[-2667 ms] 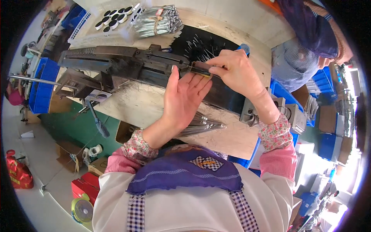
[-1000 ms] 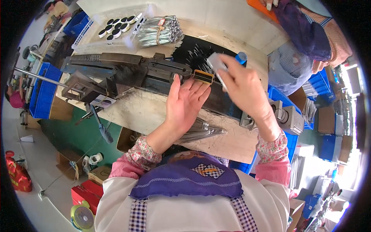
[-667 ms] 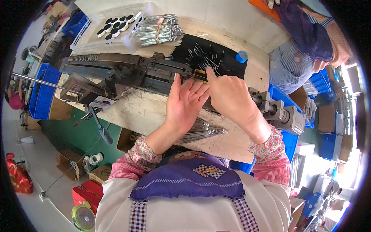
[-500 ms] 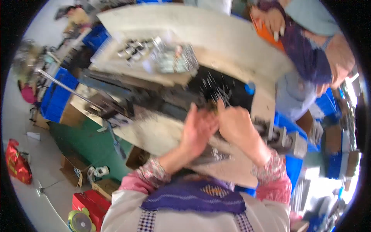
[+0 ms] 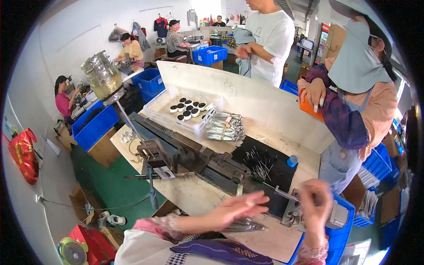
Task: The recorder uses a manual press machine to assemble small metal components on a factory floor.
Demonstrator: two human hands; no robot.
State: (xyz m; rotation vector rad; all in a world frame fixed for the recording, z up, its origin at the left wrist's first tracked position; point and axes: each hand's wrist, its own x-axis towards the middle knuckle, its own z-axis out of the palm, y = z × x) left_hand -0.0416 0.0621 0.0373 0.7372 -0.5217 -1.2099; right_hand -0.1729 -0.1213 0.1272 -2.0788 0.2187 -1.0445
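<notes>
My left hand (image 5: 236, 213) is held over the front of the bench, fingers stretched out and nothing in it. Below it lie several thin metal pieces (image 5: 245, 226). My right hand (image 5: 316, 201) is raised on the right beside a metal fixture (image 5: 293, 214); motion smears its fingers, so I cannot see whether it holds anything. Ahead of both hands is a long dark metal machine (image 5: 203, 159). Thin silvery rods (image 5: 260, 167) lie scattered on a black mat (image 5: 282, 176), near a small blue cap (image 5: 292, 160).
Behind the machine sit a bundle of metal rods (image 5: 225, 126) and a clear plastic crate (image 5: 152, 106) with black-topped white cylinders (image 5: 187, 114). A pale board (image 5: 265, 104) edges the bench. A co-worker (image 5: 353, 101) stands at right with an orange object (image 5: 309, 106). Blue bins (image 5: 95, 126) stand around.
The view has tilted up, showing more of the room. My hands were close together at the machine's end; they have separated, the right one moving to the right.
</notes>
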